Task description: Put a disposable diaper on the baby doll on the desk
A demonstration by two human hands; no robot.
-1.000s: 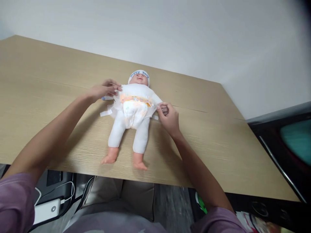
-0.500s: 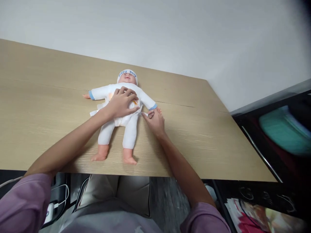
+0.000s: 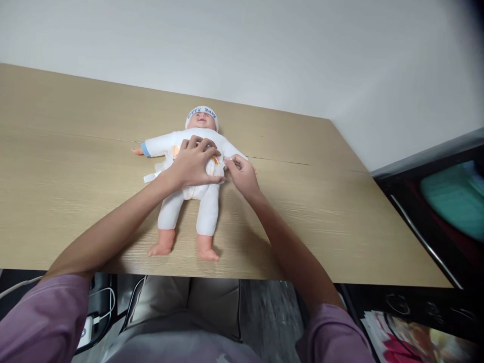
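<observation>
A baby doll (image 3: 207,206) in a white suit and a white cap with blue lettering lies on its back, feet towards me. Around its hips is a white diaper (image 3: 194,192), with a loose side tab (image 3: 150,177) sticking out on the left. My left hand (image 3: 194,164) rests over the doll's belly and the front of the diaper, its fingers spread and thumb stretched to the right. At the right side of the waist, my right hand (image 3: 242,174) pinches a small white diaper tab (image 3: 227,162); my fingers partly hide it.
The doll lies on a wooden table (image 3: 321,212) against a pale wall. On the right stands a dark unit with a teal object (image 3: 454,199). Below the table's edge are printed papers (image 3: 408,338) at the right and a white plug with a cable (image 3: 86,330) at the left.
My right hand has moved up along the doll's side, from hip level to waist level, with the tab pinched. My left hand stays on the diaper's front. The view has shifted slightly.
</observation>
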